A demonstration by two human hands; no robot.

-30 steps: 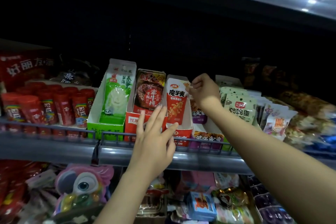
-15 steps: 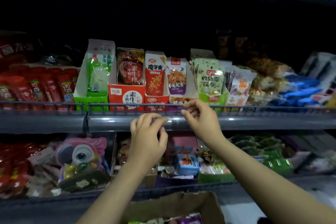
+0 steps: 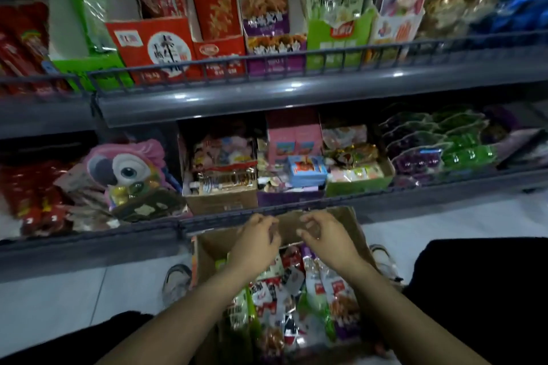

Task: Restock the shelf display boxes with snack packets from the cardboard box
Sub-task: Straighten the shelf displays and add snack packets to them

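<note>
Head view, grey shelf rail (image 3: 296,95), pale tiled floor (image 3: 59,299)

red, purple and green are being shown by the display boxes (image 3: 154,47); brown by the cardboard box (image 3: 345,222); pink by a parrot-shaped pack (image 3: 127,169).

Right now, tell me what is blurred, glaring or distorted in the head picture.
Head view: dim store light, with white glare spots on the grey shelf edge. Motion blur smears the snack packets in the cardboard box and the print on the display boxes. Both the left hand and right hand are soft-edged. The wide lens bows the shelf rails; the corners fall dark.
</note>
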